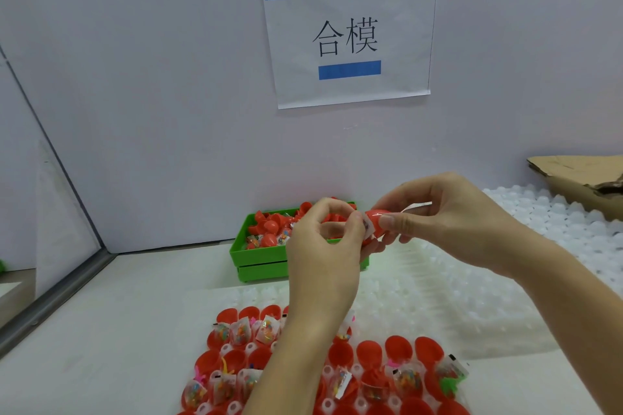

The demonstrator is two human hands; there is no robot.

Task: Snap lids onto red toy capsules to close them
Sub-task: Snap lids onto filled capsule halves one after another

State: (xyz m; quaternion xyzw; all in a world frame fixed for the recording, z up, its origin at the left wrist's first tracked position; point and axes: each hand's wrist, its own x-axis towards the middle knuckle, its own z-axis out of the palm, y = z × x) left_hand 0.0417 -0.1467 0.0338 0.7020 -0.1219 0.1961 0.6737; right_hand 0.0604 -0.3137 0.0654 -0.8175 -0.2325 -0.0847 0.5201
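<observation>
1. Head view: a pale wall with a paper sign [349, 35] stands behind a white table [128, 330]. I take the green crate [259, 256] at the wall as landmark.
2. The crate holds loose red capsule pieces. In front of it, near the camera, a tray of open red capsules [337, 364] lies with small toy bags inside. To its right is a field of clear lids [556, 232], and a cardboard box [580, 178] lies behind them.
3. Above the crate's right corner both hands meet. The left hand [323, 246] and the right hand [448, 222] pinch one red capsule [377, 217] between curled fingertips. A small bag corner shows at the seam.
4. I judge the closing is in progress. To do it well, push the bag corner fully inside first, so it is not trapped.
5. Then keep both halves on one axis and press evenly around the rim until it clicks.
</observation>
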